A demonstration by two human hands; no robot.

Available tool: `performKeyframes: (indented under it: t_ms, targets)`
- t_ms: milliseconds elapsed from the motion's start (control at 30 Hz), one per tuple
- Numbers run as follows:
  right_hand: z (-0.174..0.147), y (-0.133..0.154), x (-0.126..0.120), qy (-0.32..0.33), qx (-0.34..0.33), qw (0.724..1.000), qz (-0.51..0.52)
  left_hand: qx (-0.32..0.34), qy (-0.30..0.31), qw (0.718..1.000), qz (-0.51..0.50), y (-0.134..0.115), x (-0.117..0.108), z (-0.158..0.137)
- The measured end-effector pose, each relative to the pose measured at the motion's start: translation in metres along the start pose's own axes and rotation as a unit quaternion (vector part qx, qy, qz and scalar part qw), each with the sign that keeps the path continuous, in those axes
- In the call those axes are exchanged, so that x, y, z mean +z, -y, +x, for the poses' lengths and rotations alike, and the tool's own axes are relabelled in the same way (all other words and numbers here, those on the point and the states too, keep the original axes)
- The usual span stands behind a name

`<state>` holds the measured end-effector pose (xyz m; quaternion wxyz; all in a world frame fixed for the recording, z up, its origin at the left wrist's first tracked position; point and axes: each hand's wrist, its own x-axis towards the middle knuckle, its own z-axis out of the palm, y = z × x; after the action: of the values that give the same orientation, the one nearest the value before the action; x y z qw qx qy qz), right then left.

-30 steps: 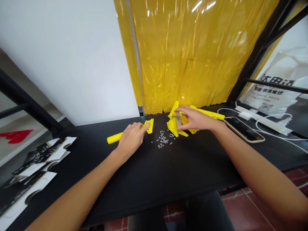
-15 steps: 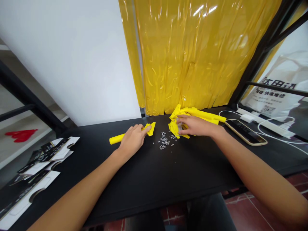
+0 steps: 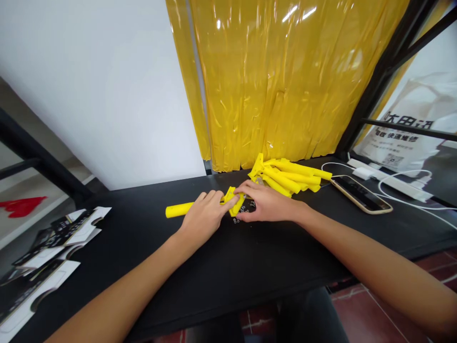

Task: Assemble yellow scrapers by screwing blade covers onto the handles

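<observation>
My left hand (image 3: 205,212) is closed around a yellow plastic part with a round tube handle (image 3: 177,210), which sticks out to the left of the fist. The flat, angled head (image 3: 235,204) of that part shows at the right, beyond my left fingers. My right hand (image 3: 266,202) pinches the head's right side between thumb and fingertips. Whether a small piece is also in those fingers, I cannot tell. Small loose screws and nuts (image 3: 246,208) lie on the black tabletop beneath my right hand, partly hidden by it.
Several similar yellow parts (image 3: 291,176) lie piled behind my right hand. A phone (image 3: 361,194), white cables and a power strip (image 3: 391,178) are at the right. Printed cards (image 3: 59,243) lie at the left. A yellow plastic curtain (image 3: 267,85) hangs behind the table.
My right hand has moved left from the yellow pile to the head of the part in my left hand. My left hand has shifted slightly right. The view has turned slightly.
</observation>
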<state>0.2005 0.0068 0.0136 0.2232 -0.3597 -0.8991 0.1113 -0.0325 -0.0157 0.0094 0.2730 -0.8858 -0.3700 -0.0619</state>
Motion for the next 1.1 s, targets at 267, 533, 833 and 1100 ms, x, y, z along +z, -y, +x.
performKeyframes:
  t_ms: [267,533,833,1100]
  targets:
    - [0.005,-0.015,0.0,-0.021,-0.013,0.999,-0.034,-0.028,0.001,0.999,-0.019,0.009,0.004,0.001]
    - [0.003,-0.036,-0.009,-0.074,0.173,0.959,-0.211,-0.167,0.078,0.982,-0.033,0.039,0.024,-0.007]
    - [0.003,-0.047,-0.005,-0.01,0.212,0.942,-0.26,-0.204,0.137,0.965,-0.096,0.042,0.038,-0.009]
    - [0.0,-0.049,-0.008,-0.033,0.195,0.946,-0.257,-0.204,-0.168,0.941,-0.209,0.065,-0.045,-0.004]
